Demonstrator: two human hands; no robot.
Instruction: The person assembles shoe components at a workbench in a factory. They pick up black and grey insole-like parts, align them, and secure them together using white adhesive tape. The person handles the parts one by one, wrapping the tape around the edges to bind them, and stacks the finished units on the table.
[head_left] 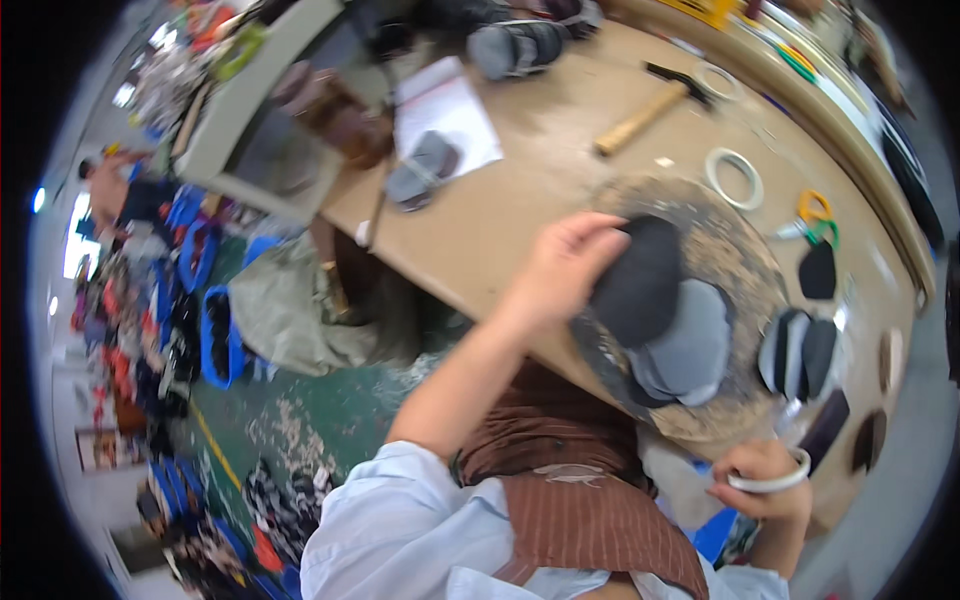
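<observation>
My left hand [568, 265] pinches the edge of a black oval fabric piece [645, 285] between thumb and fingers. The piece is tilted above a stack of grey oval pieces [690, 345], which lies on a worn round board [745, 270]. My right hand [760, 482] is closed at the board's near right, with a white-looped tool [778, 482] about its fingers. A shiny narrow part shows just above that hand; I cannot tell the tool's kind. Bundled dark and grey pieces [797, 352] stand beside the board.
Around the board lie a wooden-handled hammer [645, 115], a white tape roll [733, 178], orange-and-green-handled scissors [815, 215] and a black piece [817, 270]. A tied grey bundle [423, 170] rests by white paper [450, 110]. Blue bins [222, 335] stand on the floor at left; a person [110, 190] is far off.
</observation>
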